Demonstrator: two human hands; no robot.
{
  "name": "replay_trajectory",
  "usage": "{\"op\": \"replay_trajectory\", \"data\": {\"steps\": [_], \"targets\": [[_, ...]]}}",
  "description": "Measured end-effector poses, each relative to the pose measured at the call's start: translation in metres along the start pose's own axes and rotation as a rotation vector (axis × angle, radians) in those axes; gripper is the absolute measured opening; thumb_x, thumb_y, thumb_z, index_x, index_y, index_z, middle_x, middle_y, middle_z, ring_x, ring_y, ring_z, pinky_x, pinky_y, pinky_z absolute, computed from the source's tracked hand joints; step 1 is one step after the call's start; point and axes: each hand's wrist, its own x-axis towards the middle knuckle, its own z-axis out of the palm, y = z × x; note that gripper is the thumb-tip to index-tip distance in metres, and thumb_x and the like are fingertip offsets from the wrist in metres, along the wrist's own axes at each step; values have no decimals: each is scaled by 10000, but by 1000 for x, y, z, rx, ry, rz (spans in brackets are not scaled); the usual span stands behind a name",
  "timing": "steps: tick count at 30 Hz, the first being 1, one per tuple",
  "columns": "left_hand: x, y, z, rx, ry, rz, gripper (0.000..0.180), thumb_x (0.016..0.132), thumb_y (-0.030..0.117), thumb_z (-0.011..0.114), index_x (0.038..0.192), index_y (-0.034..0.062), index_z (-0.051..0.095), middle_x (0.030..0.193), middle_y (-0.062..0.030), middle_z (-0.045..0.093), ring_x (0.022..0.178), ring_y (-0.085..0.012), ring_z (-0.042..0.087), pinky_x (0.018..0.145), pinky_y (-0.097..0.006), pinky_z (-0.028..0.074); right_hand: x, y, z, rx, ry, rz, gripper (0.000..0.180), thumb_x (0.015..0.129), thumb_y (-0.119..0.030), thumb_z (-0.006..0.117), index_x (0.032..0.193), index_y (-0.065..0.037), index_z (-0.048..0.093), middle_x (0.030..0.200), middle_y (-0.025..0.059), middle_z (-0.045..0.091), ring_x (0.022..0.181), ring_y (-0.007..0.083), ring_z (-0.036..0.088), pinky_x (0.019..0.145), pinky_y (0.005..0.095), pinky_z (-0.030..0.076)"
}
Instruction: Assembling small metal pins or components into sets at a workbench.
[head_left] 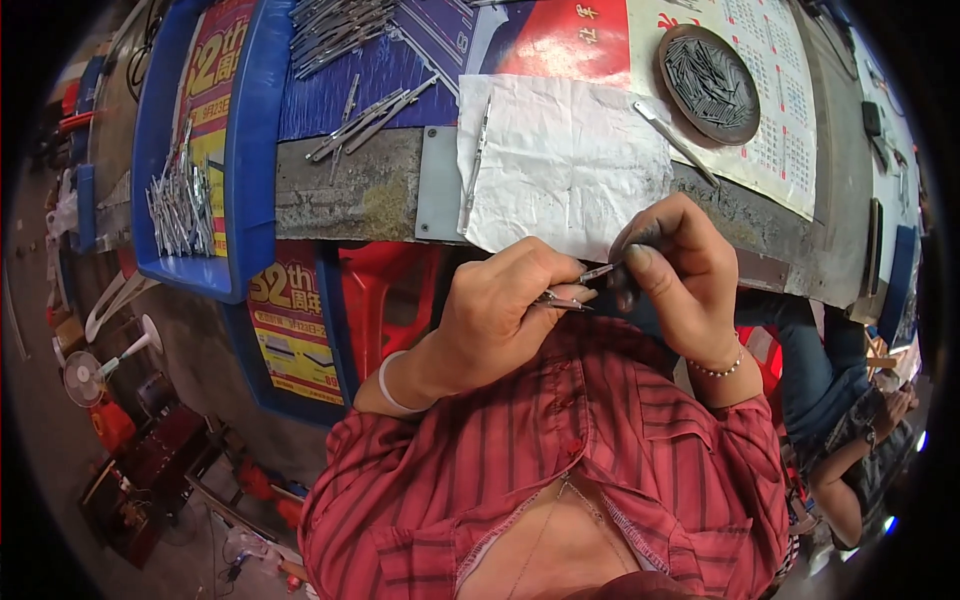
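While the head view looks straight down over a red striped shirt [560,450], both hands meet just below the workbench edge [350,195]. Left hand [500,310]: fingers curled tight, thumb and forefinger pinched on a small metal piece [560,299], thin, grey, pointed; a white band sits on that wrist. Right hand [675,270]: fingertips blackened with grime, closed in a pinch on a slim metal pin [598,271] that points toward the left hand's piece; the two parts are just beside each other, whether touching I cannot tell. A bead bracelet circles the right wrist.

Bench: worn grey slab, rough and stained. One crumpled white paper sheet [565,165] hangs over its front edge, with one long thin metal strip [475,165] lying along the sheet's left side and one more rod [675,142] at its right. One round dark dish [708,85] holds a heap of short pins, too many to count. Loose metal strips [370,115] lie scattered on blue printed sheeting. One blue plastic tray [240,150] at left holds a bundle of shiny metal parts [180,205], uncountable.

Lower left: one small white fan [85,375] on the floor. Another person's arm [850,450] shows at right.
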Motion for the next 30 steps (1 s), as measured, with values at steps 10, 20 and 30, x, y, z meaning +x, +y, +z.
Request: {"op": "replay_trajectory", "data": {"steps": [10,20,30], "targets": [[-6,1,-10,-301,-187,-222,153,764,15,710,868,1,599,718,-79,561,576,-169,553,521,-262,425,-9,6,5,102,-22,45,134,932,-105,545,940,9,474,732,34,560,578,56,500,535,195,410],[-14,2,3,-58,-45,-52,156,747,-3,723,842,12,601,675,-80,577,523,-149,540,459,-262,393,-12,4,-3,35,-98,110,122,944,-87,511,962,16,449,777,50,545,625,62,513,553,191,419],[-18,4,7,-23,0,26,190,723,-20,714,855,14,583,701,-94,556,556,-223,569,465,-309,423,-26,16,9,137,5,-2,106,945,-69,487,970,25,444,805,74,558,616,66,511,565,194,439]]}}
